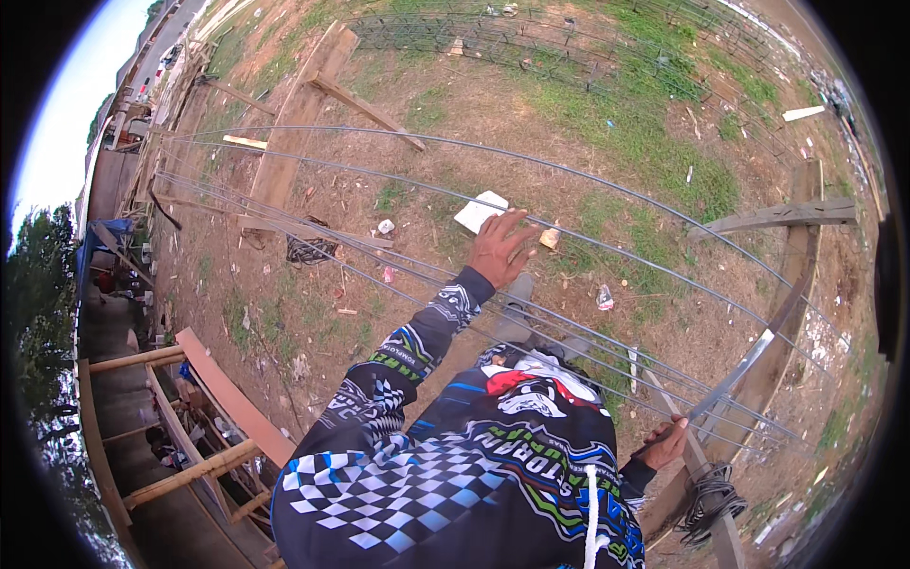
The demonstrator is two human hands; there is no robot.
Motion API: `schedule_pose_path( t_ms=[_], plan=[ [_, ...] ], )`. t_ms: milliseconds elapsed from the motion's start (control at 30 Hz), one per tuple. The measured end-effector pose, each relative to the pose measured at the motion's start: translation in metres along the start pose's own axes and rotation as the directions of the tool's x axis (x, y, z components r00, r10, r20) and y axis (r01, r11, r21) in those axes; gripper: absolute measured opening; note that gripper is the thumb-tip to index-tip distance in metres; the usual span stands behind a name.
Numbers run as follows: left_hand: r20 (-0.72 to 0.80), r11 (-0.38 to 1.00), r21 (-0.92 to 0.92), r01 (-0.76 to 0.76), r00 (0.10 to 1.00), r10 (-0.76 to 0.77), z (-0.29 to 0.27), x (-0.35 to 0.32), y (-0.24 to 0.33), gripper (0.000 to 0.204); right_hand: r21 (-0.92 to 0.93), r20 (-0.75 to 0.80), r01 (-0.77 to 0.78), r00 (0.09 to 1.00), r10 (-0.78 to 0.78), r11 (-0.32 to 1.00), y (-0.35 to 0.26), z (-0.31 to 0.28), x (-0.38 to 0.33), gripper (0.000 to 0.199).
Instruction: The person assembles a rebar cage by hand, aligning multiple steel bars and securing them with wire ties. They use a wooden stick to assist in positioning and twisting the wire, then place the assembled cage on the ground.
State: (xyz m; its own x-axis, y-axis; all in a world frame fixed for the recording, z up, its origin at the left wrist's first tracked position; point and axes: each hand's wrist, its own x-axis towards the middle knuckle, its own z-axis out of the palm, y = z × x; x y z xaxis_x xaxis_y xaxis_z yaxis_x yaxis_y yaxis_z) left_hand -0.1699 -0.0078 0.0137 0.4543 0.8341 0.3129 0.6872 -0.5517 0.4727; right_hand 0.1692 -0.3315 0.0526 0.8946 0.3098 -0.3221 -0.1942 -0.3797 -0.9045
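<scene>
Long thin steel rods (607, 185) stretch across in front of me, resting on wooden supports at both ends. My left hand (500, 250) reaches out over the middle of them, fingers spread, by one of the rods; whether it touches that rod is unclear. At the lower right, my right hand (666, 442) is closed around the near end of a long flat metal bar (735, 379). That bar slants up and away across the rods toward the right wooden support (787, 284), and its far part looks darker.
A wooden trestle (294, 123) carries the rods at the left. Close to my right hand hangs a coil of wire (711, 500) on a wooden post. Dirt and grass hold a white sheet-like piece (479, 212) and litter. Tied rebar frames (493, 47) lie farther off; a timber structure (190, 465) stands lower left.
</scene>
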Motion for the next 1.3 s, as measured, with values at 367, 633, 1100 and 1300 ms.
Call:
schedule_pose_path(
  t_ms=[367, 633, 1100, 1300],
  plan=[
    [0.010, 0.087, -0.889, 0.450, 0.209, -0.978, -0.032, 0.014, -0.192, 0.053, -0.061, 0.355, -0.030, 0.934, 0.050, 0.998, 0.002, 0.087, -0.018, 0.036],
    [0.181, -0.170, -0.981, 0.090, 0.125, -0.976, -0.017, 0.060, -0.204, 0.023, -0.069, 0.316, -0.093, 0.942, 0.110, 0.993, -0.014, 0.098, -0.029, 0.035],
    [-0.525, 0.530, 0.298, 0.794, 0.600, -0.603, -0.090, -0.008, -0.110, 0.062, 0.010, 0.233, -0.062, 0.971, 0.058, 0.998, -0.027, 0.110, -0.025, 0.034],
    [-0.542, 0.404, -0.632, 0.662, -0.004, -0.840, -0.057, -0.141, -0.188, 0.074, -0.059, 0.310, 0.019, 0.951, 0.001, 0.998, -0.003, 0.103, -0.016, 0.034]
  ],
)
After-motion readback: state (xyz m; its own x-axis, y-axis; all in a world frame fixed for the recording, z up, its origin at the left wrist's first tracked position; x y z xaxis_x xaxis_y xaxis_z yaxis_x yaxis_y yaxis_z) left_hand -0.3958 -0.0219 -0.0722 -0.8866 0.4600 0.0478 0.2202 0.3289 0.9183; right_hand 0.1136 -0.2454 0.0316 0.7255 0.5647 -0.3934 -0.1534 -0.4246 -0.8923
